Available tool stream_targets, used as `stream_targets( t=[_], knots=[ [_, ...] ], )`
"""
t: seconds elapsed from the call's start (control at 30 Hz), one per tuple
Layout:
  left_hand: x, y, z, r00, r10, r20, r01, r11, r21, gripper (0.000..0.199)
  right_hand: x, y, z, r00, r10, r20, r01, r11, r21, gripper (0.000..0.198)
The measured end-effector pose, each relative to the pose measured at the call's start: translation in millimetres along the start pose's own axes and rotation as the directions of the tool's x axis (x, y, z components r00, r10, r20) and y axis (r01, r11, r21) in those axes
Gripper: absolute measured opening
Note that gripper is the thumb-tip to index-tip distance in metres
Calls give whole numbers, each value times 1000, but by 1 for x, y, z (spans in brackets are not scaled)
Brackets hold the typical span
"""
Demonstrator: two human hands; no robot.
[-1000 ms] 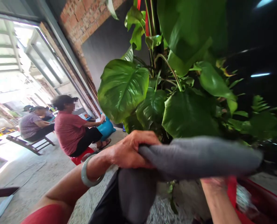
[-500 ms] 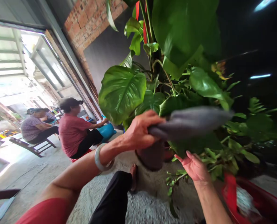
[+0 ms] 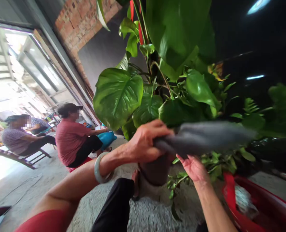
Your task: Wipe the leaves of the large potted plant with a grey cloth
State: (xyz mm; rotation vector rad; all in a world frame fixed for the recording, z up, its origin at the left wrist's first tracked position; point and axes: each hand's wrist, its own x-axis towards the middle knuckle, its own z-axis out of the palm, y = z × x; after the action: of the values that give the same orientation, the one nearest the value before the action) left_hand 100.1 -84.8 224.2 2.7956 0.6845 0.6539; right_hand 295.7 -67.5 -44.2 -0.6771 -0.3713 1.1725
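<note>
My left hand (image 3: 150, 141) is closed round one end of a grey cloth (image 3: 205, 138), which is blurred and stretches out to the right. The cloth lies across a big dark green leaf (image 3: 174, 112) and hides its lower part. Just below the cloth is my right hand (image 3: 194, 170), palm up with its fingers stretched out. Some of its fingertips are covered, so whether they touch the leaf I cannot tell. The potted plant (image 3: 118, 96) has several other large glossy leaves.
A dark pot (image 3: 156, 170) stands on the concrete floor (image 3: 154, 212) under the leaves. At lower right is a red bag (image 3: 229, 190) with a clear plastic bundle in it. One person in a red shirt (image 3: 71, 140) and others sit at the left. Smaller foliage trails nearby.
The view has shifted slightly to the right. The cloth has come down over the leaf and now covers the part that showed above my right hand. My left hand still grips the cloth.
</note>
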Motion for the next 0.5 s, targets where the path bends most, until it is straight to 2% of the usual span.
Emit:
stream_targets(
  t=[0.07,0.1,0.13,0.17,0.2,0.23,0.27,0.3,0.33,0.37,0.4,0.43,0.5],
  knots=[
    [33,4,2,962,38,-269,-19,997,75,35,0,1,5,1000,17,11,-18,998,53,41],
    [48,3,10,944,42,-326,2,991,132,38,0,3,7,999,26,20,-28,998,64,41],
    [59,1,21,947,31,-319,36,979,201,40,-1,5,10,999,32,28,-34,997,63,40],
    [65,-2,34,970,6,-245,64,960,274,40,-1,7,13,999,35,36,-37,998,52,39],
    [66,-5,46,993,-34,-111,70,938,340,37,-2,10,14,999,35,42,-36,999,40,37],
    [62,-6,56,995,-81,60,53,923,381,31,-3,13,15,999,30,44,-32,999,28,35],
    [54,-7,61,964,-123,235,22,920,390,24,-3,16,15,999,23,42,-23,1000,14,32],
    [44,-6,63,914,-139,381,-9,933,360,17,-4,19,15,999,10,39,-9,1000,-6,30],
    [35,-3,60,871,-127,475,-26,953,303,12,-4,21,14,999,-2,36,3,1000,-24,28],
    [28,2,53,858,-98,505,-28,971,236,10,-5,22,14,999,-10,36,11,999,-37,28],
    [25,8,45,880,-59,472,-27,984,174,11,-6,22,13,999,-8,40,9,999,-45,27],
    [27,14,36,922,-22,388,-30,991,127,16,-6,22,14,999,4,49,-2,999,-47,27],
    [42,24,26,992,35,124,-46,995,93,28,-6,19,15,997,44,69,-42,999,-31,29]
  ],
)
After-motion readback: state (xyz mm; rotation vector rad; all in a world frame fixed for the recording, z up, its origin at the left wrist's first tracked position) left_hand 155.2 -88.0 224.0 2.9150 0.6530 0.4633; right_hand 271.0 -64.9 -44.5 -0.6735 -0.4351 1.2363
